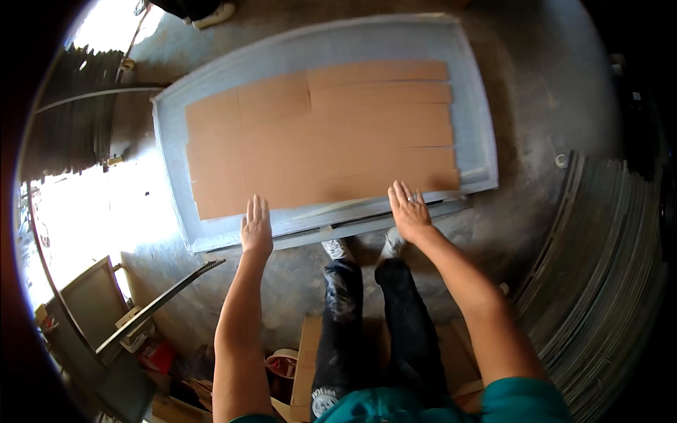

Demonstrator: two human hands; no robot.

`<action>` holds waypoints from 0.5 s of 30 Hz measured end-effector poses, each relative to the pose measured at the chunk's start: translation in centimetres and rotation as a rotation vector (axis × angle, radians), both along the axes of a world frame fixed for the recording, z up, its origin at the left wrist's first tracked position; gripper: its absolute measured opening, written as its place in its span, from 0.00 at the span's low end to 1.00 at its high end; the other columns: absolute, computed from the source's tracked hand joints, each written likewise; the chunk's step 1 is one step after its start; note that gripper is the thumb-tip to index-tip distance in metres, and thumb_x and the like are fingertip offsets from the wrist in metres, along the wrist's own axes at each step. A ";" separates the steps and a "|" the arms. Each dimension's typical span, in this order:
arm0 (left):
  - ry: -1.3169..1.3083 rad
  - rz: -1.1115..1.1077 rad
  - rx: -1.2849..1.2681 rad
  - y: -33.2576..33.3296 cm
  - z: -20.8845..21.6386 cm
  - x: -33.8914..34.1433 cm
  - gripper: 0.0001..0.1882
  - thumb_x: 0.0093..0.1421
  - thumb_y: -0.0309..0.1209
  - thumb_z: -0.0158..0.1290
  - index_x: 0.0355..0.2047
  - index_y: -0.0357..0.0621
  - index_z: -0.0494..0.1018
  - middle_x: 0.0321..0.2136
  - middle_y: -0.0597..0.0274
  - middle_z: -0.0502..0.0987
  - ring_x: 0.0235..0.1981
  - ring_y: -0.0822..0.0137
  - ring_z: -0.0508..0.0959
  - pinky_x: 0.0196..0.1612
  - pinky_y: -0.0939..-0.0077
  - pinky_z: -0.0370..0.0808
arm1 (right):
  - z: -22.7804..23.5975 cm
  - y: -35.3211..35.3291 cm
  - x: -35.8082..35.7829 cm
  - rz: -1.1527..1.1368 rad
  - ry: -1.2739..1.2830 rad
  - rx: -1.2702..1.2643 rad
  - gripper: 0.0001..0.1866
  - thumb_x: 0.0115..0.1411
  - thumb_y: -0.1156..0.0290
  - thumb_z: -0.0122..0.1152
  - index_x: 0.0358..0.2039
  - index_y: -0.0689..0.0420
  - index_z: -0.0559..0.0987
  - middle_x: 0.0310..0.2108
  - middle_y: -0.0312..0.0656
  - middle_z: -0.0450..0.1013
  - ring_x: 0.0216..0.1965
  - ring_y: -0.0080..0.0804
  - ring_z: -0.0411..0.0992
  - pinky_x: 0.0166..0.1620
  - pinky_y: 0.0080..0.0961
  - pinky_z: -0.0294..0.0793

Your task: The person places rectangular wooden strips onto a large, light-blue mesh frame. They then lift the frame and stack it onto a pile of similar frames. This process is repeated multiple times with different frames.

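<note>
A large flat sheet of brown cardboard [331,141], with slits along its right side and upper middle, lies over a wide pale grey-blue framed panel [395,39]. My left hand [256,224] is stretched out flat at the cardboard's near edge, left of the middle. Over the near edge farther right, my right hand [410,210] has its fingers extended and wears a ring. Neither hand holds anything. Whether the fingers touch the cardboard or hover just over it, I cannot tell.
Long strips [592,247] are stacked at the right. A metal bar [162,303] sticks out at the lower left, near boxes and a red item [156,355]. An open cardboard box [305,363] stands by my legs. Another person's shoe [214,15] shows at the top.
</note>
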State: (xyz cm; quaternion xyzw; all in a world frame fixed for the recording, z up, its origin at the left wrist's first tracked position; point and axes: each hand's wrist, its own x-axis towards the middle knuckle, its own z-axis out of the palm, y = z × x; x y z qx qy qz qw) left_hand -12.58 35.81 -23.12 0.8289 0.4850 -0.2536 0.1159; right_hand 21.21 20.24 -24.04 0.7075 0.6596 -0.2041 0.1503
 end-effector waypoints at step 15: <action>-0.265 -0.183 0.400 10.1 -12.5 -4.0 0.28 0.48 0.19 0.47 0.53 0.46 0.62 0.50 0.53 0.64 0.55 0.54 0.61 0.60 0.49 0.53 | -6.9 8.7 1.5 -0.019 0.033 0.209 0.37 0.39 0.77 0.62 0.54 0.55 0.65 0.50 0.47 0.60 0.56 0.45 0.56 0.63 0.52 0.44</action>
